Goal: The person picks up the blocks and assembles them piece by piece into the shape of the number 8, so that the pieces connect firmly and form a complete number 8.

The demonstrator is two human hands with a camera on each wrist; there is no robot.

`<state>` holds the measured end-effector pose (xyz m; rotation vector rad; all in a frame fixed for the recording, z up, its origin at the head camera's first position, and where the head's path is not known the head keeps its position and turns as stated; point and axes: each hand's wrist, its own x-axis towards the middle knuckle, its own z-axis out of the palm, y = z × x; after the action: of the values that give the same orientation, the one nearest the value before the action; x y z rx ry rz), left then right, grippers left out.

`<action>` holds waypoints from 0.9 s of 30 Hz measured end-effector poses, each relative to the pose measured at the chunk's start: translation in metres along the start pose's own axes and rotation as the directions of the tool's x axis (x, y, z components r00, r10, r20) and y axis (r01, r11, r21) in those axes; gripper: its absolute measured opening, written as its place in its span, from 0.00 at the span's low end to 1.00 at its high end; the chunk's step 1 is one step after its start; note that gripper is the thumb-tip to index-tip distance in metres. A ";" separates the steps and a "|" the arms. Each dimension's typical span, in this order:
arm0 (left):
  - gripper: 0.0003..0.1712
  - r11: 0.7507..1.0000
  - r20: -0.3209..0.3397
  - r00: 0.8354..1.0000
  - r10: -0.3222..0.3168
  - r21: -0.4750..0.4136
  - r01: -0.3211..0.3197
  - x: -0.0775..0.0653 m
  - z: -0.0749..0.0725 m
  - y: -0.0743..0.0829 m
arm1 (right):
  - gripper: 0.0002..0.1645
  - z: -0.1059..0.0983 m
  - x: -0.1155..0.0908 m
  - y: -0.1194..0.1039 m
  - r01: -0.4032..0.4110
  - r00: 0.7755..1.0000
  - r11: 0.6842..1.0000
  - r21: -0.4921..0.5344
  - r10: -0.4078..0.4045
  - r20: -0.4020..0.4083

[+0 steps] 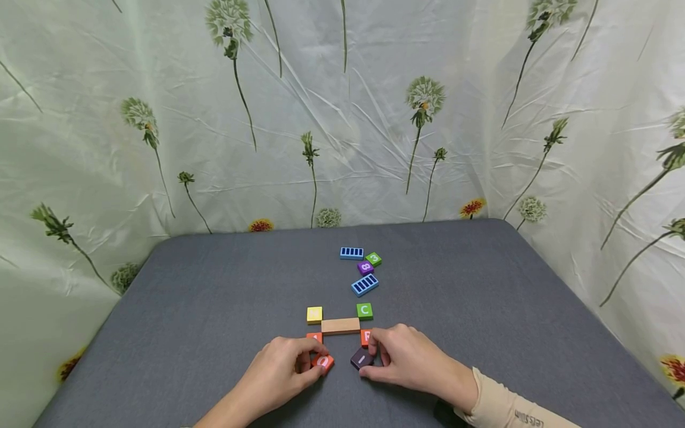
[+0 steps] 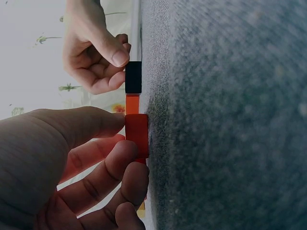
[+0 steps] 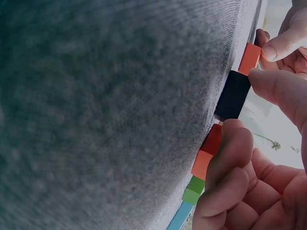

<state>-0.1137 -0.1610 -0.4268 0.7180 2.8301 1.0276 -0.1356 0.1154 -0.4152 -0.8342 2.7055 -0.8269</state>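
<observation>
My left hand (image 1: 280, 370) pinches an orange-red block (image 1: 324, 363) marked with a 0 between thumb and fingers, low over the grey table. Across a small gap, a dark block (image 1: 361, 359) with a light dash is pinched by my right hand (image 1: 409, 364). In the left wrist view the orange-red block (image 2: 136, 136) shows its plain side. The dark block (image 3: 233, 96) appears side-on in the right wrist view. Just beyond the hands lie two more orange-red blocks, the left one (image 1: 314, 337) and the right one (image 1: 365, 336), both partly covered by fingers.
A plain wooden bar (image 1: 340, 326) lies between the two rows, with a yellow block (image 1: 314, 315) and a green C block (image 1: 364, 311) behind its ends. Farther back are two blue slotted blocks (image 1: 351, 254), a purple 8 block (image 1: 365, 268) and a green 3 block (image 1: 374, 259).
</observation>
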 end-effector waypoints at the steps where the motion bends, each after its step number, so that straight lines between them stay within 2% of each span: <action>1: 0.08 1.000 -0.003 1.000 0.002 0.001 -0.002 0.000 0.000 0.000 | 0.18 0.000 0.000 0.000 -0.001 1.000 1.000 -0.001 0.001 -0.001; 17: 0.08 1.000 -0.009 1.000 0.009 0.001 -0.009 0.000 -0.001 0.000 | 0.19 0.000 0.002 0.000 -0.019 1.000 1.000 -0.007 0.019 0.001; 27: 0.08 1.000 0.014 1.000 -0.003 0.000 0.003 0.001 -0.001 0.001 | 0.19 0.000 0.003 0.000 -0.038 0.999 0.999 0.020 0.038 0.023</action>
<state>-0.1143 -0.1611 -0.4254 0.7174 2.8187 1.0181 -0.1376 0.1133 -0.4153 -0.7806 2.6799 -0.8307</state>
